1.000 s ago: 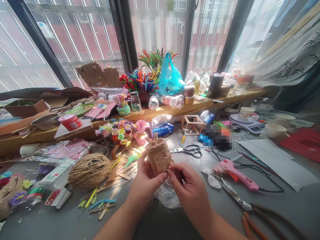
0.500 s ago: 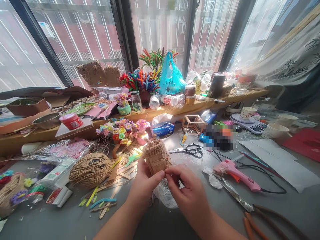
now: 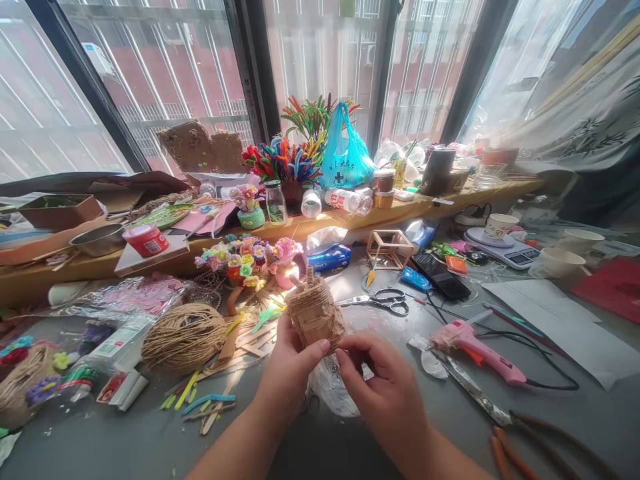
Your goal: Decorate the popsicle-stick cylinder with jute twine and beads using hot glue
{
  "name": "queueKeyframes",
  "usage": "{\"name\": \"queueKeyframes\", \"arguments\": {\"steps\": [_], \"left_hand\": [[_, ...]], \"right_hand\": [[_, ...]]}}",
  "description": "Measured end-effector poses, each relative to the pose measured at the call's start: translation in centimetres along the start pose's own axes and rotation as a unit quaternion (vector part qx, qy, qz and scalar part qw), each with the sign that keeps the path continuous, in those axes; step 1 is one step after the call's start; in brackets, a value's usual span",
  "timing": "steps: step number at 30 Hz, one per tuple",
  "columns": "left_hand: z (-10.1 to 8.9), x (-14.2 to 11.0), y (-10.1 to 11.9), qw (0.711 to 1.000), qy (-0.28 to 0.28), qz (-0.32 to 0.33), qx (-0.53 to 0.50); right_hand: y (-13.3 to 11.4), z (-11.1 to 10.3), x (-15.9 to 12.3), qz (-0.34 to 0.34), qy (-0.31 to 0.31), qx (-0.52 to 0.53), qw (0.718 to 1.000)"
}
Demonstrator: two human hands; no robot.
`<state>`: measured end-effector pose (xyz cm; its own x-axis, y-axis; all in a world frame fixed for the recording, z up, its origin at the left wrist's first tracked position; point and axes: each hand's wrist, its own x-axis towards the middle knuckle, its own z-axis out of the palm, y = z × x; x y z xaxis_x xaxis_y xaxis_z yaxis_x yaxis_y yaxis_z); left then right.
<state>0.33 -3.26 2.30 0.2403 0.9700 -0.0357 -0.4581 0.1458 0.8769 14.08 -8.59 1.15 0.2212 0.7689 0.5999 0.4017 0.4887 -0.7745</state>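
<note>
A small craft house (image 3: 315,317) of brown card and twine, with a chimney-like stub on top, is held tilted above the table. My left hand (image 3: 287,363) is wrapped round its left side and base, thumb across the front. Close to the lower right corner, my right hand (image 3: 377,373) has thumb and forefinger pinched together; whatever is between them is too small to make out. Under the hands lies crumpled clear plastic (image 3: 335,393). Just behind the house are black-handled scissors (image 3: 390,302).
On the right lie a pink hot glue gun (image 3: 477,347) with its cord and large rusty shears (image 3: 487,403). A twine ball (image 3: 185,339), wood strips and pipe-cleaner flowers (image 3: 243,260) sit on the left. A cluttered ledge (image 3: 425,208) runs along the window.
The pinched right fingers have drawn slightly away from the house's lower corner. The house has turned and tilted a little in my left hand. The view has shifted slightly.
</note>
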Motion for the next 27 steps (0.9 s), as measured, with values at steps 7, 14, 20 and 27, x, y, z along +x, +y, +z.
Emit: {"name": "queueKeyframes", "arguments": {"steps": [7,14,20,27], "left_hand": [[0.07,-0.01,0.69,0.999,-0.017,-0.015,-0.038],[0.01,-0.13,0.93,0.998,-0.025,-0.027,-0.051],[0.08,-0.08,0.99,0.999,-0.029,-0.012,-0.029],[0.00,-0.07,0.93,0.999,-0.023,-0.012,-0.036]], "right_hand": [[0.26,0.00,-0.11,0.015,0.009,0.019,1.000],[0.03,-0.10,-0.15,-0.046,-0.005,0.050,0.998],[0.03,0.03,-0.05,-0.092,-0.037,0.019,0.995],[-0.19,0.10,0.02,-0.100,-0.033,-0.005,0.994]]}}
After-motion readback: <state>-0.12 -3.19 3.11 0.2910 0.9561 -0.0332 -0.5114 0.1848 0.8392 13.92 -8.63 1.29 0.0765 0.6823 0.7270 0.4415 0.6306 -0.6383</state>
